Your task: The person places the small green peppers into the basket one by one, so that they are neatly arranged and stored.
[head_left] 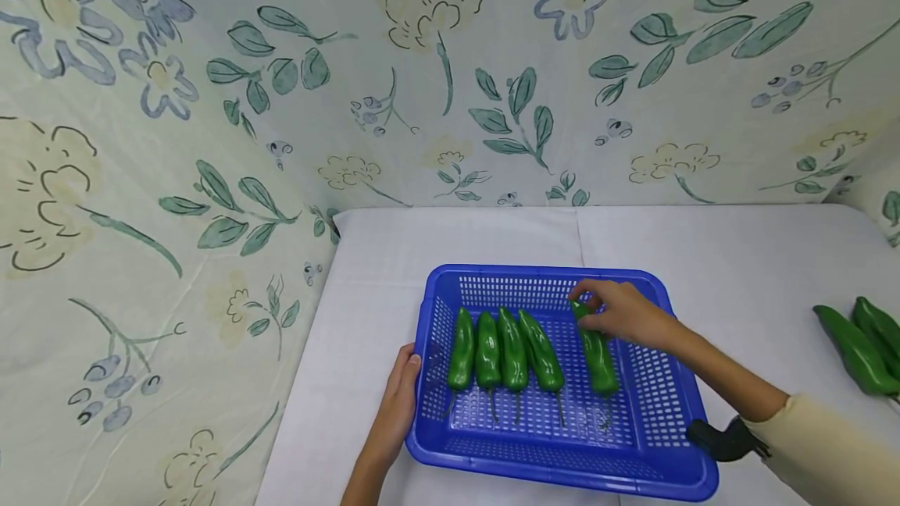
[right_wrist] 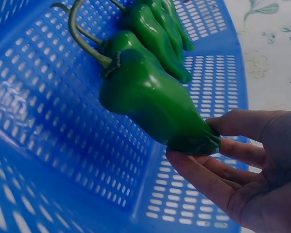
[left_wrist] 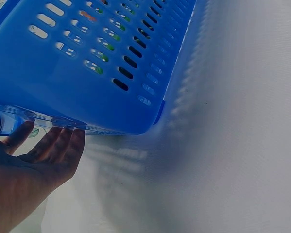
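In the head view, a blue plastic basket (head_left: 555, 482) with slotted walls holds a row of green peppers (head_left: 515, 350), stems toward the person. My right hand (head_left: 622, 315) is over its right half and pinches another green pepper (head_left: 598, 361) by the narrow tip. The right wrist view shows this green pepper (right_wrist: 150, 97) between thumb and fingers, its curved stem at the far end. My left hand (head_left: 397, 404) is at the basket's left side. In the left wrist view its fingertips (left_wrist: 77, 136) touch the outside of the basket wall, with the fingers fairly straight.
Two more green peppers (head_left: 854, 350) lie on the white tablecloth (head_left: 766, 256) at the far right. A floral curtain (head_left: 450, 100) hangs behind and to the left of the table. A black strap (head_left: 727, 440) is on the right wrist, by the basket's right rim.
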The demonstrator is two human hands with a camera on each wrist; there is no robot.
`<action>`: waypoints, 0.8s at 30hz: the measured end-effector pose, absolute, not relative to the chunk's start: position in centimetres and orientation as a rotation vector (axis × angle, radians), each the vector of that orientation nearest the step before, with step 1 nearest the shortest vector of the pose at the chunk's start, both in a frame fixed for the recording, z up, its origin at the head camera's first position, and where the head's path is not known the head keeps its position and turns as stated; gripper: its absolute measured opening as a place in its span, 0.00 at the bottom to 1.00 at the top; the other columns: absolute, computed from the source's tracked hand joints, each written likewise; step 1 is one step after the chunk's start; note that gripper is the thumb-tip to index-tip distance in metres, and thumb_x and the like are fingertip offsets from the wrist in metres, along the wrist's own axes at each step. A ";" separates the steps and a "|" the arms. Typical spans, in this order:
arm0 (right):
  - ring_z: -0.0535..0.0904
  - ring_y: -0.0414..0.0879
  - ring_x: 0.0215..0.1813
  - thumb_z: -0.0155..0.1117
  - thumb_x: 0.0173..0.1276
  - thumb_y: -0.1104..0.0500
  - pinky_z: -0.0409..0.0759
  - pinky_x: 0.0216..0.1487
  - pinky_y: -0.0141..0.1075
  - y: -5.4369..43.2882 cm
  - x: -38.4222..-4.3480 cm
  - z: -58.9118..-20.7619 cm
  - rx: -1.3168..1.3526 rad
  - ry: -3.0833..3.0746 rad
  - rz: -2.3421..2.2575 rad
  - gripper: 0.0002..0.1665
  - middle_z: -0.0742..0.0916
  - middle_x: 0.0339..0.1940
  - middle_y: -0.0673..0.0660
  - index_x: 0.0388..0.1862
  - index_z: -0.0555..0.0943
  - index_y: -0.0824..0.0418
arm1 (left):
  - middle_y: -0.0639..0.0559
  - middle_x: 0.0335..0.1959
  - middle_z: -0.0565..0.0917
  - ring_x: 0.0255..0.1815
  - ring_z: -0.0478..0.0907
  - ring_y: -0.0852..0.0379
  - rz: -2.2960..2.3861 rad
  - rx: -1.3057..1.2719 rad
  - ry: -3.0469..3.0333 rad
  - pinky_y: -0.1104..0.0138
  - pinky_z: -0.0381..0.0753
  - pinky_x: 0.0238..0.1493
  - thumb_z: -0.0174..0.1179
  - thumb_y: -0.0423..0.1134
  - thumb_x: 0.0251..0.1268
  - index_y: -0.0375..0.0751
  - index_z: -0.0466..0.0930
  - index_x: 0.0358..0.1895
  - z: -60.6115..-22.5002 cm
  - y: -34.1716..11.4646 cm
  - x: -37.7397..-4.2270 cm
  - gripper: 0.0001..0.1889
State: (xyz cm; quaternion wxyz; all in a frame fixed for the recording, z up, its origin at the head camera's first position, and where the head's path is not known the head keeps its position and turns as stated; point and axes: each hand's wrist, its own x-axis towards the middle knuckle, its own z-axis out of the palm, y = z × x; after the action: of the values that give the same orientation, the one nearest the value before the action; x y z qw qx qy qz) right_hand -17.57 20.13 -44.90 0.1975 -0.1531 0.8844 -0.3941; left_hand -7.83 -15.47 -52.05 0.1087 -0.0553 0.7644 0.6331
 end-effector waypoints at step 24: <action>0.82 0.47 0.30 0.68 0.57 0.71 0.82 0.30 0.38 16.0 -17.6 -48.7 -0.440 2.461 -1.153 0.22 0.85 0.31 0.59 0.52 0.78 0.73 | 0.44 0.59 0.73 0.63 0.69 0.47 1.870 -0.146 2.251 0.44 0.63 0.66 0.31 0.52 0.84 0.39 0.63 0.68 -52.1 -15.5 -7.8 0.25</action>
State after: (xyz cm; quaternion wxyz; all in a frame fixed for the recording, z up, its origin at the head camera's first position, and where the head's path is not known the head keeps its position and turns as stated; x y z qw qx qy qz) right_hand -17.56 16.00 -48.66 0.1930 -0.1570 0.8770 -0.4110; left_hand -7.84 -15.49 -52.07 0.1057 -0.0494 0.7640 0.6345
